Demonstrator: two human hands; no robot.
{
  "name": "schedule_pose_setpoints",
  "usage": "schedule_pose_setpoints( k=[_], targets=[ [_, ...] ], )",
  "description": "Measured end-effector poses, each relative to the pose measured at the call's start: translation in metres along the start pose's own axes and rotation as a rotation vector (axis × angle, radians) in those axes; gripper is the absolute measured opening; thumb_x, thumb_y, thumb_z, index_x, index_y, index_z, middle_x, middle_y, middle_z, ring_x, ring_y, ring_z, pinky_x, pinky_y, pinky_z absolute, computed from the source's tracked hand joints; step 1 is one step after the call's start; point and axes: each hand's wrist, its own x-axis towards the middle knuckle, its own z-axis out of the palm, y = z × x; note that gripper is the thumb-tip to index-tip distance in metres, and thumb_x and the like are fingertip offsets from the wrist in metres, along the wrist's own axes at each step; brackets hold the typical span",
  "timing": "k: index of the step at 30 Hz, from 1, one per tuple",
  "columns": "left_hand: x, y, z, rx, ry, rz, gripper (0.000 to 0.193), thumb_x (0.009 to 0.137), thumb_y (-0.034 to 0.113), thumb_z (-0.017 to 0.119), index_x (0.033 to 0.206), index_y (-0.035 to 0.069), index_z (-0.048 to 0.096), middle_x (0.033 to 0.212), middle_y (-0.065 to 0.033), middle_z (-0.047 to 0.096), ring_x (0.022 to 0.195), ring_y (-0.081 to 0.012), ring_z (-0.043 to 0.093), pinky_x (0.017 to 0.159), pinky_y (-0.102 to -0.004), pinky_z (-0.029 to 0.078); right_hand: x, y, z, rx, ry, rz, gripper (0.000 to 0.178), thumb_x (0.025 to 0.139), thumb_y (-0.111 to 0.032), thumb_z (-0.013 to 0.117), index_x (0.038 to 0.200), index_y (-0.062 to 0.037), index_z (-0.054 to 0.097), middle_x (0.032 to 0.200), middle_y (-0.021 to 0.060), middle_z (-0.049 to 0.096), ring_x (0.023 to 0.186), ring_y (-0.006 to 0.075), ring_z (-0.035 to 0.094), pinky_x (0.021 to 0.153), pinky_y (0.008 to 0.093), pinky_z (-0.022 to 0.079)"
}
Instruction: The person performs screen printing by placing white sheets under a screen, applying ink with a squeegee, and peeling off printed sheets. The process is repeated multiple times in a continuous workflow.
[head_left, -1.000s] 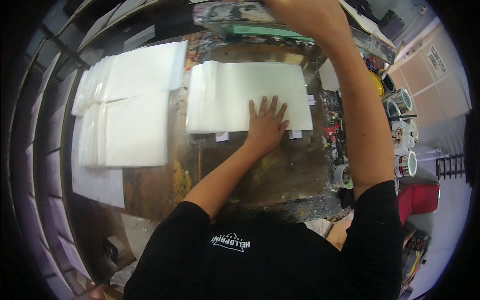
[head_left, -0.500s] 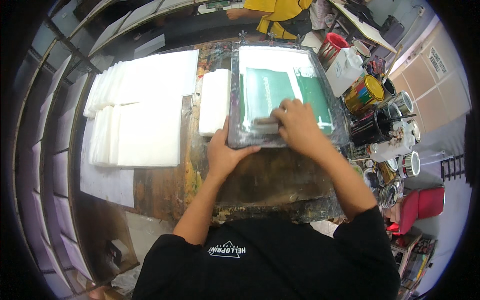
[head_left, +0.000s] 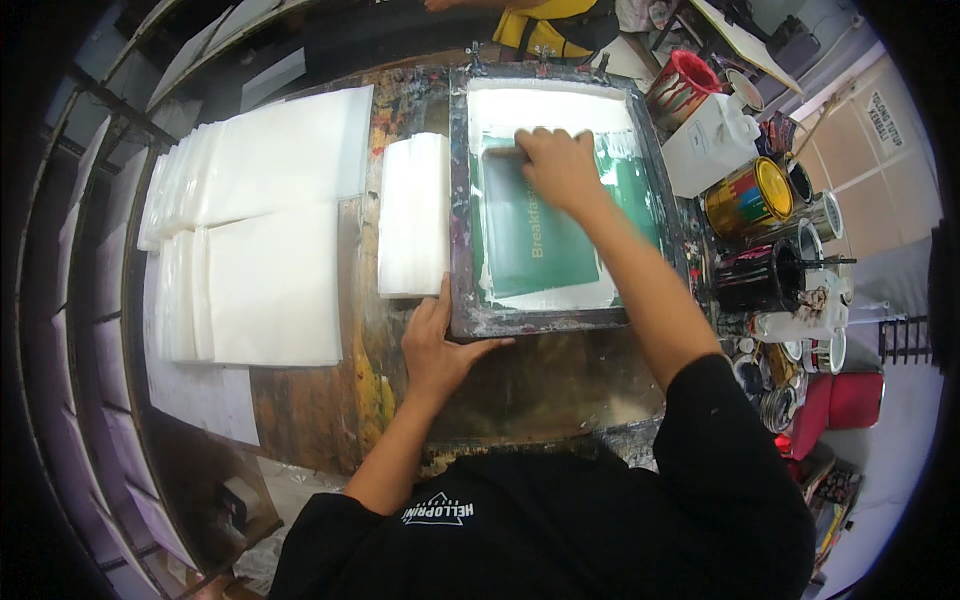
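A screen printing frame (head_left: 461, 215) with dark wooden sides and green mesh lies on the work table. White ink coats its far end and streaks its near edge. My left hand (head_left: 436, 350) braces the near left corner, fingers along the side and thumb along the front edge. Over the upper mesh, my right hand (head_left: 560, 165) is closed around a squeegee (head_left: 505, 153), mostly hidden under the fingers and blurred. Pale lettering shows through the mesh below it. Just left of the frame stands a narrow stack of white bags (head_left: 414, 215).
Wide fanned piles of white translucent bags (head_left: 275, 285) cover the table's left side. Ink cans, including a yellow one (head_left: 745, 195), a red one (head_left: 683, 85) and a white jug (head_left: 705, 145), crowd the right edge. Drying racks (head_left: 115, 360) rise at left. Another person in yellow (head_left: 545, 28) is beyond.
My right hand has carried the squeegee from the near end of the mesh to its far part. My left hand keeps to the frame's corner. The whole view has shifted slightly.
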Motion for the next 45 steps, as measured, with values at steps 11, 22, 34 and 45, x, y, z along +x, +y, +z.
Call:
schedule_pose_setpoints(
  k=[11,22,34,45],
  targets=[
    [-0.008,-0.001,-0.001,-0.173,-0.006,-0.043,0.115,0.067,0.033,0.102,0.159,-0.004,0.043,0.122,-0.0246,0.074,0.107,-0.0277,0.074,0.091,-0.0385,0.057,0.04,0.013,-0.005,-0.05,-0.045,-0.038,0.031,0.091,-0.026,0.069,0.121,-0.0158,0.067,0.11,0.0091,0.072,0.108,0.031,0.071,0.09,0.0564,0.048],
    [0.009,0.025,0.0,-0.603,0.148,-0.025,0.104,0.081,0.038,0.095,0.158,-0.008,0.041,0.125,-0.0185,0.072,0.107,-0.0251,0.071,0.091,-0.0373,0.056,-0.16,-0.064,-0.116,0.086,0.039,-0.096,0.043,0.092,-0.043,0.074,0.106,-0.0036,0.062,0.094,0.014,0.065,0.093,0.0349,0.067,0.08,0.0495,0.049],
    [0.08,0.002,-0.032,0.197,0.189,-0.025,0.038,0.092,0.022,0.081,0.118,0.0,0.064,0.097,-0.0173,0.065,0.094,-0.0354,0.063,0.087,-0.0463,0.05,-0.041,-0.046,-0.213,0.018,0.739,-0.158,0.063,0.095,-0.066,0.065,0.073,-0.0065,0.065,0.069,0.0085,0.063,0.067,0.0304,0.063,0.073,0.0437,0.04],
    [0.084,-0.001,-0.013,0.318,0.054,-0.209,0.024,0.095,0.026,0.073,0.091,0.001,0.072,0.087,-0.0158,0.073,0.083,-0.0382,0.069,0.079,-0.0505,0.052,-0.024,-0.046,-0.247,0.102,0.618,-0.105,0.067,0.097,-0.063,0.062,0.08,-0.0012,0.078,0.068,0.0199,0.069,0.068,0.0368,0.07,0.069,0.0476,0.05]
  ],
)
